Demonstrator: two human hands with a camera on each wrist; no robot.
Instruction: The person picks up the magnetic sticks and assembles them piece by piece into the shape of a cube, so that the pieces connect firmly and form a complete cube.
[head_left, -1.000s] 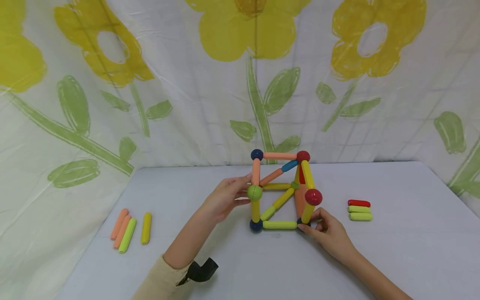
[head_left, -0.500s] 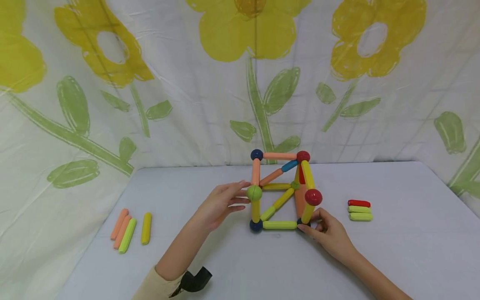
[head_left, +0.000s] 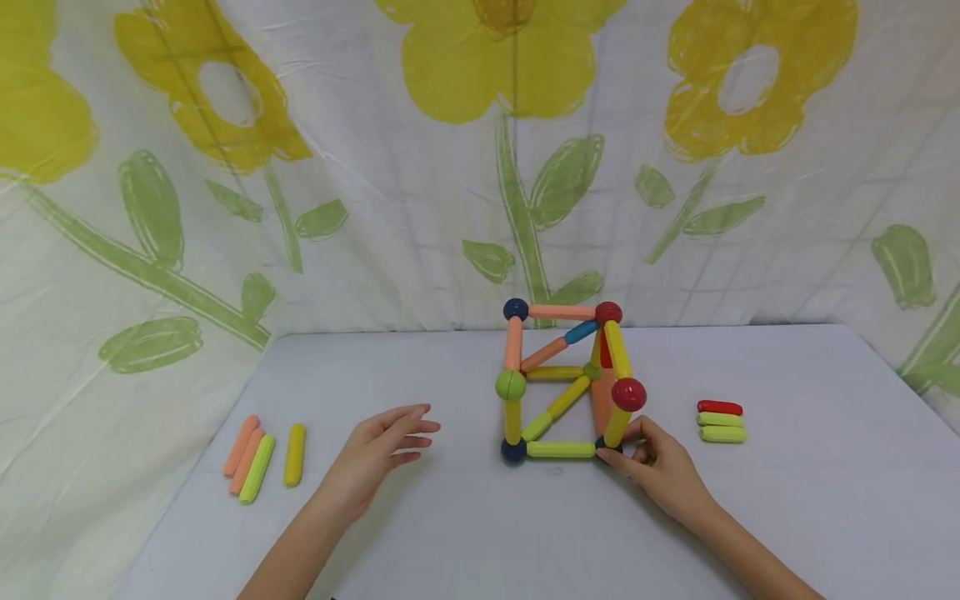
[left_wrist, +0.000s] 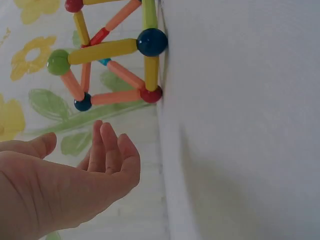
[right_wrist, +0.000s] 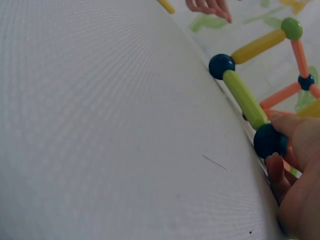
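Yellow, salmon, lime and other coloured sticks, joined by balls, form the ball-and-stick frame [head_left: 567,397] standing on the white bench [head_left: 555,533] in front of you, a little right of centre. At its near lower right corner, your right hand [head_left: 663,475] has its grip closed around the navy ball [right_wrist: 270,141]; how far your fingers reach behind that ball is hard to make out. Above that corner sits a glossy red ball [head_left: 628,394], level with a green ball [head_left: 511,385] on the left. Your left hand [head_left: 367,458] is raised to the left of the frame, apart from it, its grip wide with fingers loosely spread. Farther left, you have two salmon sticks [head_left: 241,446] and a lime stick [head_left: 257,469] lying together, with a yellow stick [head_left: 295,455] just beside them. Right of the frame, a red stick [head_left: 720,407] lies alongside two lime sticks [head_left: 722,434]. Behind the bench hangs a flower-patterned cloth [head_left: 405,217].
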